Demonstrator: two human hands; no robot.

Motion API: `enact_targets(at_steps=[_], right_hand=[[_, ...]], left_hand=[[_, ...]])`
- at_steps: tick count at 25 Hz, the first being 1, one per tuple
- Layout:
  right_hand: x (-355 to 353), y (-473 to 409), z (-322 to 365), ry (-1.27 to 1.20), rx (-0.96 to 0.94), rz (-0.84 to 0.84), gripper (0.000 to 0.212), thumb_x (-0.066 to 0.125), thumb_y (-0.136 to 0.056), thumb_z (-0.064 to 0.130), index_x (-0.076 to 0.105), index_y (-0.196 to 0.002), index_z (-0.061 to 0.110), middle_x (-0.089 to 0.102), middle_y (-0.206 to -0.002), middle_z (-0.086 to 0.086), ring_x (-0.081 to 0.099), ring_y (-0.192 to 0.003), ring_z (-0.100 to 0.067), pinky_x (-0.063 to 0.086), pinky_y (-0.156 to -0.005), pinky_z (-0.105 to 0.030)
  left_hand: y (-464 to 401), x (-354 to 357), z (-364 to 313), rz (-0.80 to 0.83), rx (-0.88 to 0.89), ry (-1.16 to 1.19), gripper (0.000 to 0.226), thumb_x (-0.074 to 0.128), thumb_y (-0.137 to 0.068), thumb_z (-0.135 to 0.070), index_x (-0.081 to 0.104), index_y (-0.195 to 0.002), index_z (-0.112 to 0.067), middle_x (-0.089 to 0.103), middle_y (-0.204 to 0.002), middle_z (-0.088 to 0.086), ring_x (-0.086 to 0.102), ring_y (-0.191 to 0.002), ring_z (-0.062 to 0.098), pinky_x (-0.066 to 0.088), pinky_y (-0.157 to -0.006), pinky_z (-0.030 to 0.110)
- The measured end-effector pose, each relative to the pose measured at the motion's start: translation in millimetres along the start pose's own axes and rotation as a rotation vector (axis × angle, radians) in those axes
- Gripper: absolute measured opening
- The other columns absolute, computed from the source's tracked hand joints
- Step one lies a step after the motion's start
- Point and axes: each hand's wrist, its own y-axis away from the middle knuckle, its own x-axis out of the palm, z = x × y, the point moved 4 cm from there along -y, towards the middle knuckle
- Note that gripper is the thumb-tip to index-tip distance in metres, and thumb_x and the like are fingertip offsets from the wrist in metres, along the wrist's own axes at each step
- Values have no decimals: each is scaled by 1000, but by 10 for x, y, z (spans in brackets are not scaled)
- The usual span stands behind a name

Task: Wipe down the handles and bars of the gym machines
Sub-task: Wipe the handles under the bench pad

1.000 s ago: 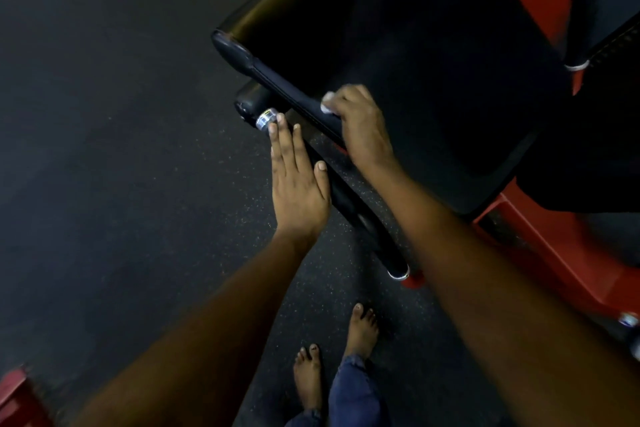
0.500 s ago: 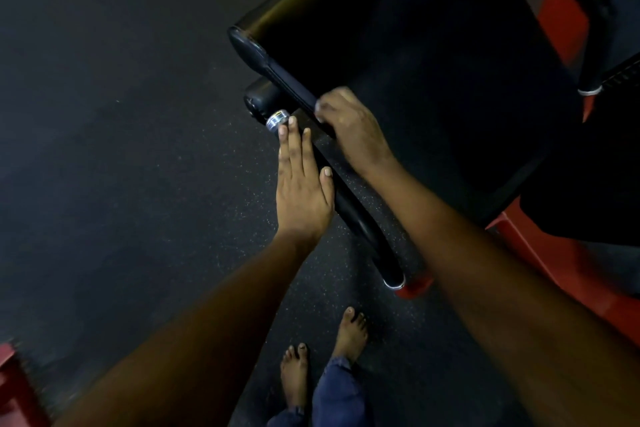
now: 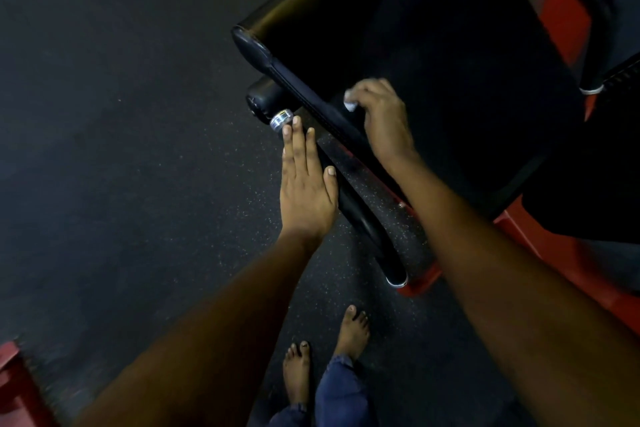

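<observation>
A black padded seat (image 3: 433,55) of a red-framed gym machine fills the upper right. Below its near edge runs a black handle bar (image 3: 360,215) with a silver collar (image 3: 281,118) and a black end knob (image 3: 263,99). My left hand (image 3: 304,184) lies flat with straight fingers on the bar, fingertips at the collar. My right hand (image 3: 381,118) is curled round a small white cloth (image 3: 349,100), pressed on the pad's near edge.
Red frame parts (image 3: 554,253) run along the right side, with another black bar (image 3: 588,28) at the top right. A red piece (image 3: 14,388) sits at the bottom left. Dark speckled rubber floor (image 3: 121,149) spreads to the left. My bare feet (image 3: 325,357) stand below.
My right hand has moved a little up onto the pad's edge, and the white cloth shows again at its fingertips. My left hand stays flat on the bar.
</observation>
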Motion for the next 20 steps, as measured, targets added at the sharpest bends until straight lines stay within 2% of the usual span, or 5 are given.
enact_targets(at_steps=[5, 10, 13, 17, 20], right_hand=[[-363, 1386, -330, 6, 153, -40, 33, 39, -85, 10, 71, -90, 4, 66, -96, -10, 51, -91, -8, 41, -84, -9], [-183, 367, -166, -16, 151, -36, 28, 47, -83, -8, 68, -97, 3, 62, -104, -14, 53, -99, -18, 46, -88, -30], [-136, 619, -311, -40, 172, 21, 18, 51, -90, 6, 68, -94, 11, 60, -105, -4, 52, -98, -3, 46, -89, -23], [-474, 1718, -407, 33, 297, -45, 27, 51, -80, -9, 71, -96, 0, 65, -102, -14, 58, -97, -23, 47, -86, -26], [-303, 1524, 44, -264, 391, -135, 29, 55, -82, -12, 71, -100, 4, 65, -105, -7, 58, -93, -12, 49, -79, -13]], left_hand=[[-2, -7, 16, 18, -7, 3, 59, 25, -102, -27, 12, -151, 3, 0, -161, 18, -10, -148, 24, 3, -122, 37], [4, -13, 8, 21, -2, -30, 59, 21, -103, -30, 12, -151, 2, 0, -161, 17, -10, -148, 24, 2, -122, 35], [-2, -14, 7, 16, 5, -43, 59, 22, -103, -30, 11, -151, 2, 0, -161, 17, -10, -148, 24, 2, -122, 34], [-2, -22, 5, 19, 4, -44, 58, 22, -103, -28, 11, -151, 3, -2, -161, 17, -11, -148, 24, 0, -122, 34], [-1, -20, -6, 11, 12, -61, 58, 22, -103, -27, 14, -150, 4, 1, -160, 19, -7, -148, 28, 1, -122, 34]])
